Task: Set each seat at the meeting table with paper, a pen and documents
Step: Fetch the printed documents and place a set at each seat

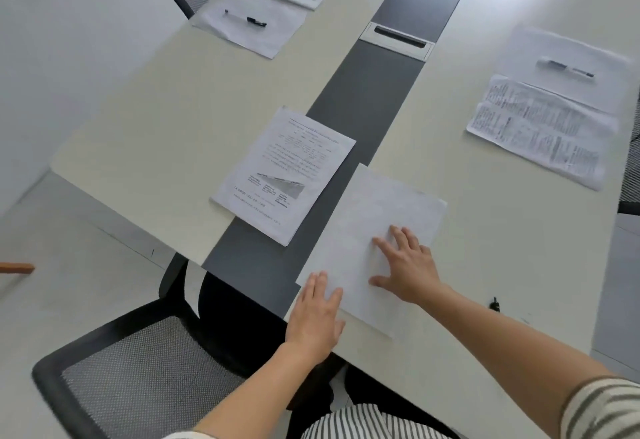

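Both lie flat on the blank sheet [374, 206]: left hand [315, 317] at its 7 o'clock corner, fingers together; right hand [407, 269], fingers apart. Printed page [287, 172] at 10 o'clock.

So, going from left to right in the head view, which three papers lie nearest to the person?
Printed document with a chart → blank sheet under the right hand → densely printed document.
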A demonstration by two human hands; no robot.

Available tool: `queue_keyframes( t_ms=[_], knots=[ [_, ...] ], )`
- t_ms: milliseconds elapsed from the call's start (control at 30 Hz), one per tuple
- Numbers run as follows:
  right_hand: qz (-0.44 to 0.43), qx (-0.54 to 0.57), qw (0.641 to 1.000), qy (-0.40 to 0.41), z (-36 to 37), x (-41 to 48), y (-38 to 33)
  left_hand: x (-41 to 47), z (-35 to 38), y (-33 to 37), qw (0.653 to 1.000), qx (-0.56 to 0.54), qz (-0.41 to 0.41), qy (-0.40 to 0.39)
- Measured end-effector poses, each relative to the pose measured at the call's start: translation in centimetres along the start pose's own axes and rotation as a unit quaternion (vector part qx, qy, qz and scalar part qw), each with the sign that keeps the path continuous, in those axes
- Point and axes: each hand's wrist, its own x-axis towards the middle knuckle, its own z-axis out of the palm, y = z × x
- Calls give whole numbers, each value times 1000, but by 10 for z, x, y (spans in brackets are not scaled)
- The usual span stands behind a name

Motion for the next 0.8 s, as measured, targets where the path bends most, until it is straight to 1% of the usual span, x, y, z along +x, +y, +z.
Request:
queue_keyframes(
  t_ms=[100,467,567,600,667,733,767,800],
  knots=[
    [1,1,1000,5,-6,13,0,13,-7,-5,1000,-19,-19,1],
    [19,15,1000,11,-21,42,4,45,-29,-11,999,-36,-23,15],
    [16,48,999,7,-25,39,7,46,-27,-10,999,-30,-25,22],
    [15,72,997,25,-27,34,11,46,-26,-11,999,-29,-25,24],
    [25,129,986,100,-33,18,29,46,-26,-12,999,-28,-25,27],
    [75,173,967,169,-32,-6,62,46,-26,-13,999,-26,-22,28],
    [111,182,960,184,-27,-21,80,46,-25,-13,999,-28,-21,28],
    [150,184,954,181,-20,-36,98,46,-24,-13,999,-30,-21,29]
  ],
)
